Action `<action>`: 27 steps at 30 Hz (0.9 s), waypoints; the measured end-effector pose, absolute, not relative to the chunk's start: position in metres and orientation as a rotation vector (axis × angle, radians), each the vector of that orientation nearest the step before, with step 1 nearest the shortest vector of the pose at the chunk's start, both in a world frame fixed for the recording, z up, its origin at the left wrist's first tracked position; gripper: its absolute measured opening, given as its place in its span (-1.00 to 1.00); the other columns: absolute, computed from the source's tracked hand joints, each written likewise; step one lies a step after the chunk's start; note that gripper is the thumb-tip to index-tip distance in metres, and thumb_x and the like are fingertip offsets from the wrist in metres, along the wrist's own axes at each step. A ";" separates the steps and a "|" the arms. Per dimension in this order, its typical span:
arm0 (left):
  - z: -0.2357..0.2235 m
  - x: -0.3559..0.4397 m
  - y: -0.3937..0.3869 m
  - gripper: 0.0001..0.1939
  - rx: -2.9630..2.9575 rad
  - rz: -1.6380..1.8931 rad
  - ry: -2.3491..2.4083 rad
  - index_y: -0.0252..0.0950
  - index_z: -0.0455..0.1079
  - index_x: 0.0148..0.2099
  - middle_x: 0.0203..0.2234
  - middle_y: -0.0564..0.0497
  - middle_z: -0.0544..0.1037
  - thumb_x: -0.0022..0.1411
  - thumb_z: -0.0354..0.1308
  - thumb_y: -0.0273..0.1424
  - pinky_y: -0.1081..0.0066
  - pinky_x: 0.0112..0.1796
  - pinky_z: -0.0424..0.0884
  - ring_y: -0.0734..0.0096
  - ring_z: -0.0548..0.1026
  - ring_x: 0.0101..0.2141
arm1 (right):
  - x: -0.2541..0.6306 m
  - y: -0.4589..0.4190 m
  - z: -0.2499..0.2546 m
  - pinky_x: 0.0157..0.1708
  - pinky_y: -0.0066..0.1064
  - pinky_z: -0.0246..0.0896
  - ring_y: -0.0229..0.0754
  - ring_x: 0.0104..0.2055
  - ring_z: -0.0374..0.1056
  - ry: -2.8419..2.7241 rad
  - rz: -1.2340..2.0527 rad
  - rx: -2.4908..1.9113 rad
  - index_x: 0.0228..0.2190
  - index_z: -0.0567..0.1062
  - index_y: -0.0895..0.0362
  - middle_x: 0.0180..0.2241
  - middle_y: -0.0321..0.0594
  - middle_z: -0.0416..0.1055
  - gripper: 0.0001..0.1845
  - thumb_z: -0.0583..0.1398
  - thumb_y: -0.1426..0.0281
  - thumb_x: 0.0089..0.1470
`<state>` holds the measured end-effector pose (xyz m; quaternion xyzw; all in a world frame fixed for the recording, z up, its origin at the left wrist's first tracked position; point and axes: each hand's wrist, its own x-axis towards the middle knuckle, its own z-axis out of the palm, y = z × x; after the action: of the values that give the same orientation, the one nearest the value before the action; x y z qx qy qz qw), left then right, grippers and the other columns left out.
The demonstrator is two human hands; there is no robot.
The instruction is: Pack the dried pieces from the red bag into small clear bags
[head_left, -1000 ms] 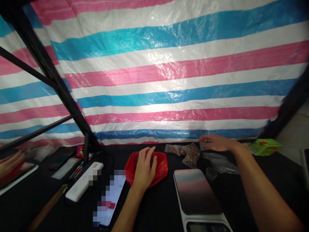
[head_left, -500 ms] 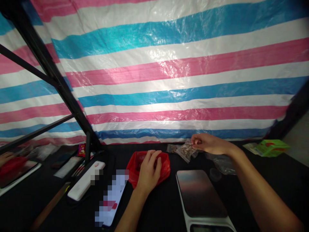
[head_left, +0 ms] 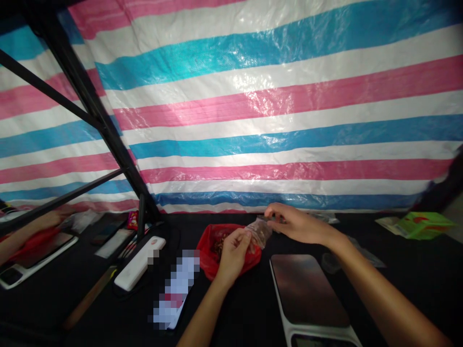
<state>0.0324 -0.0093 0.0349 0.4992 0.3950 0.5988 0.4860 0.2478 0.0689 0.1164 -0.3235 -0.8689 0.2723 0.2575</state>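
My left hand (head_left: 233,253) pinches a small clear plastic bag (head_left: 259,232) of brownish dried pieces at its left side. It is held above the right part of an open red plastic bag (head_left: 205,253), which has brown bits inside. At the small bag's upper right edge is my right hand (head_left: 289,222), its thumb and fingers curled in on that edge. Nearer to me, right of the red bag, lies a scale (head_left: 307,289) with a dark shiny plate and white body.
A lit phone (head_left: 179,291) and a white power bank (head_left: 140,262) lie left of the red bag. Clear plastic bags (head_left: 365,253) are under my right forearm. A green box (head_left: 423,225) stands far right. At far left, another person's arm (head_left: 32,231) reaches over a second scale (head_left: 39,262).
The small bag has come up off the table and left, toward the red bag. My left hand has moved from resting on the red bag to pinching the small one.
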 end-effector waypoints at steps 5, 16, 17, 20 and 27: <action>0.033 0.034 -0.008 -0.56 1.188 1.466 0.931 -0.34 0.49 -0.32 -0.54 0.05 0.52 0.24 0.34 -0.02 0.47 -0.38 0.28 0.50 0.38 -0.51 | 0.224 0.042 0.121 -0.37 -0.39 0.17 -0.17 -0.36 0.38 -2.418 0.644 -0.889 -0.29 0.50 0.03 -0.37 -0.31 0.51 -0.80 0.22 0.17 0.28; 0.026 0.026 -0.003 -0.52 1.002 1.570 0.997 -0.28 0.33 -0.44 -0.58 0.12 0.42 0.21 0.32 0.01 0.51 -0.43 0.24 0.52 0.32 -0.53 | 0.209 0.046 0.105 -0.19 -0.34 0.30 -0.12 -0.18 0.47 -2.374 0.734 -0.864 -0.11 0.53 0.05 -0.15 -0.21 0.57 -0.74 0.19 0.15 0.33; 0.025 0.025 -0.002 -0.54 0.907 1.607 0.957 -0.28 0.35 -0.41 -0.54 0.11 0.45 0.17 0.35 0.00 0.49 -0.40 0.30 0.50 0.36 -0.50 | 0.209 0.046 0.103 -0.05 -0.28 0.32 -0.06 -0.03 0.47 -2.379 0.761 -0.827 0.03 0.51 0.02 0.02 -0.16 0.54 -0.64 0.25 0.13 0.29; 0.025 0.020 0.002 -0.57 0.721 1.663 0.866 -0.29 0.41 -0.30 -0.43 0.06 0.54 0.08 0.40 -0.03 0.41 -0.28 0.43 0.41 0.48 -0.41 | 0.206 0.046 0.096 0.24 -0.13 0.18 0.07 0.28 0.29 -2.401 0.814 -0.777 0.27 0.37 -0.07 0.30 -0.13 0.33 -0.23 0.43 0.17 0.07; 0.022 -0.003 0.006 -0.83 0.908 1.905 1.118 -0.21 0.37 -0.16 -0.28 0.06 0.52 0.26 0.15 -0.25 0.37 -0.17 0.47 0.35 0.54 -0.25 | 0.194 0.053 0.082 -0.21 -0.31 0.34 -0.11 -0.24 0.44 -2.292 0.813 -0.828 -0.03 0.51 0.02 -0.21 -0.26 0.51 -0.73 0.28 0.35 0.21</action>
<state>-0.0028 0.0064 0.0215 0.3536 0.4355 0.7416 0.3678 0.1944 0.0528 0.0821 -0.3091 -0.8559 0.3036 0.2823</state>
